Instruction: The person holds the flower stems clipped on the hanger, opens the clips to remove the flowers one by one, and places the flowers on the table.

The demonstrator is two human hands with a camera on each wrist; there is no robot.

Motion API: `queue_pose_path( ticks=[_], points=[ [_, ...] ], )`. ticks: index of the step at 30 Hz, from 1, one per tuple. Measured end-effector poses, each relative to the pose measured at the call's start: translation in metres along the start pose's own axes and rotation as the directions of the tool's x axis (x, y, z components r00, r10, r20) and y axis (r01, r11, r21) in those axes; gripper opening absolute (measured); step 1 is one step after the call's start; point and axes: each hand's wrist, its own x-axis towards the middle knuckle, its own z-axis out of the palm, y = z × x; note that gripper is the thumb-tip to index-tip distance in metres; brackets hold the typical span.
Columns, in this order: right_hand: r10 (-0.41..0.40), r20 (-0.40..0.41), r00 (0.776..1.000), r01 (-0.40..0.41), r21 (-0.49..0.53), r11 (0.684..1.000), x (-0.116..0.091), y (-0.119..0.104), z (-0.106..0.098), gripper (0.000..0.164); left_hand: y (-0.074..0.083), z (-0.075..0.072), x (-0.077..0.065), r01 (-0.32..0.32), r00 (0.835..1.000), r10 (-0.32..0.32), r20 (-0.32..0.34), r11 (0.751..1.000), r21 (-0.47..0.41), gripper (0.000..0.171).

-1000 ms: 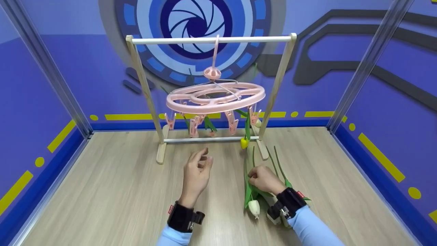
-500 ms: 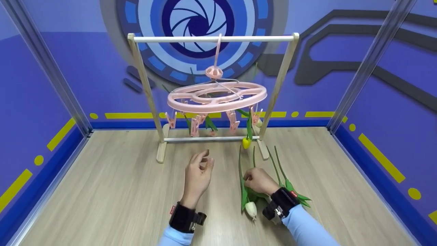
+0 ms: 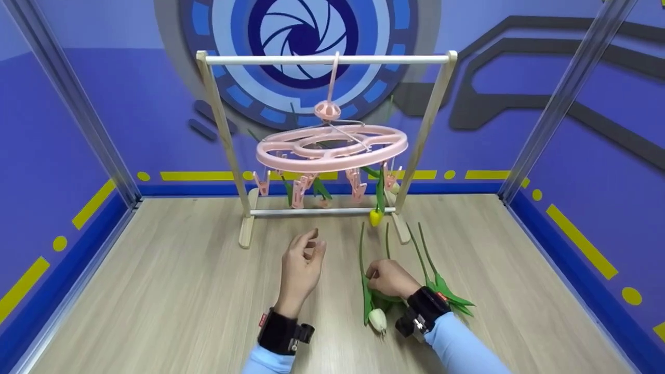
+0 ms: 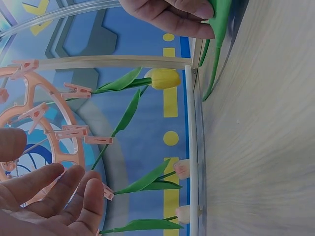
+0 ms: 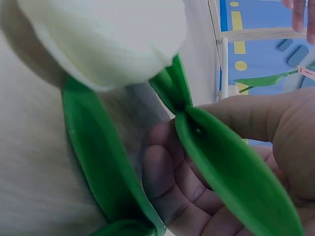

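In the head view, my right hand [image 3: 392, 278] pinches the stem of a white tulip [image 3: 377, 320] low over the table, its bloom towards me. The right wrist view shows thumb and fingertips at the stem, just below the leaf [image 5: 231, 172] base; the white bloom [image 5: 108, 39] fills the top left. My left hand [image 3: 301, 267] holds nothing, its fingers loosely bent, in front of a pink clip hanger [image 3: 332, 165]. From one clip a yellow tulip [image 3: 375, 217] hangs bloom down. Pale blooms [image 4: 182, 168] hang from other clips in the left wrist view.
The hanger hooks over the top bar of a wooden rack [image 3: 439, 93]. More tulips with green leaves [image 3: 447, 291] lie on the table [image 3: 171, 311], beside and partly under my right forearm. Printed blue walls [image 3: 104, 119] enclose the back and sides.
My right hand has moved a little to the left, bringing the white tulip with it, away from the other stems. The left hand has stayed nearly still.
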Motion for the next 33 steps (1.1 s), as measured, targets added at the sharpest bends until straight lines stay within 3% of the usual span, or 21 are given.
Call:
queue_pose_path(
  ticks=[15,25,33],
  points=[
    [-0.016,0.052,0.999,0.015,0.023,1.0,-0.006,0.003,-0.011,0.008,-0.002,0.002,0.0,0.001,1.0,-0.001,0.001,1.0,0.01,0.035],
    [-0.08,0.082,0.993,0.067,0.148,0.987,-0.014,0.009,-0.029,0.01,0.001,0.001,-0.002,-0.012,1.0,0.012,0.009,1.0,0.011,0.035],
    [-0.152,0.087,0.985,0.138,0.154,0.978,-0.019,0.01,-0.043,0.02,0.007,-0.001,-0.002,-0.024,1.0,0.024,-0.006,1.0,0.018,0.035]
  ],
)
